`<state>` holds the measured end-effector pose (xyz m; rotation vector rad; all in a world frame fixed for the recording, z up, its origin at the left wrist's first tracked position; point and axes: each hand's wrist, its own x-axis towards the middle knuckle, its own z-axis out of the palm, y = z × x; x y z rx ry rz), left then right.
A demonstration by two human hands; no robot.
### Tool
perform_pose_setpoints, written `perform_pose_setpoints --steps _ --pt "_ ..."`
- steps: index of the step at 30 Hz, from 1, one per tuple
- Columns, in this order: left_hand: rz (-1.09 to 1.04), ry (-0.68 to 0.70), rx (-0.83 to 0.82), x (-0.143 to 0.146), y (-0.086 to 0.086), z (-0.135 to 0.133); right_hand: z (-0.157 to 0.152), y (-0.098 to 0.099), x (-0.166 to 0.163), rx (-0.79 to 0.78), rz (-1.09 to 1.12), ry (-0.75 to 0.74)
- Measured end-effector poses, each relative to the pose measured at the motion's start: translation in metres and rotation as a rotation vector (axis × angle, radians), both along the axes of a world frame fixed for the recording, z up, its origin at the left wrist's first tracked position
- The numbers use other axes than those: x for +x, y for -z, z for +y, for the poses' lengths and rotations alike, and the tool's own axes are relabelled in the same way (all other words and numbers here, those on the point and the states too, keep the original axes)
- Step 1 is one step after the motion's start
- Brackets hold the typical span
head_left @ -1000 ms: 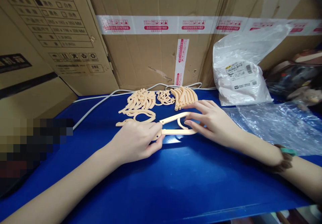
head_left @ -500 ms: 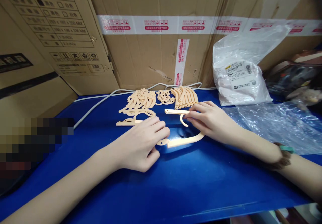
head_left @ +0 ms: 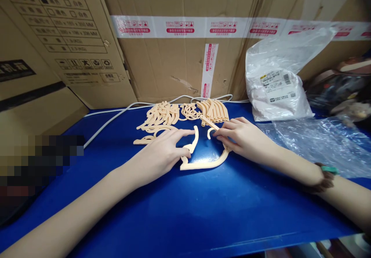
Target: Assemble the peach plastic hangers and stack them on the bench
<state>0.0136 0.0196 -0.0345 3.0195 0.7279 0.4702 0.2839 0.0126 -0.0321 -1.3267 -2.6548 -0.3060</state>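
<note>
A curved bar (head_left: 204, 165) spans the gap between the hands, the left hand (head_left: 158, 151) pinching an arc (head_left: 196, 137) by thumb and forefinger, the right hand (head_left: 246, 138) pinching a strip (head_left: 210, 123) beside a hook (head_left: 208, 135), with piled parts (head_left: 164, 113) beyond both and a bag (head_left: 278, 95) past the right.

The one camera is worn on the person's head, and it looks forward and down over the blue tabletop (head_left: 179, 211). It is quite near, so the forearms (head_left: 98, 196) enter from the lower left and the right edge, while the left hand (head_left: 162, 149) and right hand (head_left: 245, 136) come around the middle. Its upper part faces a large cardboard box (head_left: 174, 60).
</note>
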Motion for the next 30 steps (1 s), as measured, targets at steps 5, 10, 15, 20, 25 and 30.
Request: perform_pose_setpoints --steps 5,10,15,20,25,30 --pt "0.023 0.003 -0.034 -0.002 0.002 0.002 0.001 0.001 0.001 0.024 0.006 0.002" --pt "0.03 0.007 -0.132 0.0 -0.004 -0.004 0.001 0.002 0.001 0.023 0.016 0.007" --pt "0.028 0.0 -0.159 0.003 -0.009 -0.01 -0.001 0.001 0.0 0.01 0.011 0.017" --pt "0.011 -0.014 -0.199 0.005 -0.007 -0.009 0.0 0.001 0.0 0.017 0.024 0.039" --pt "0.005 -0.049 -0.24 0.004 -0.007 -0.008 0.0 0.002 0.001 0.016 0.028 0.047" --pt "0.036 -0.055 -0.23 0.004 -0.007 -0.008 0.0 0.002 -0.001 0.01 0.014 0.054"
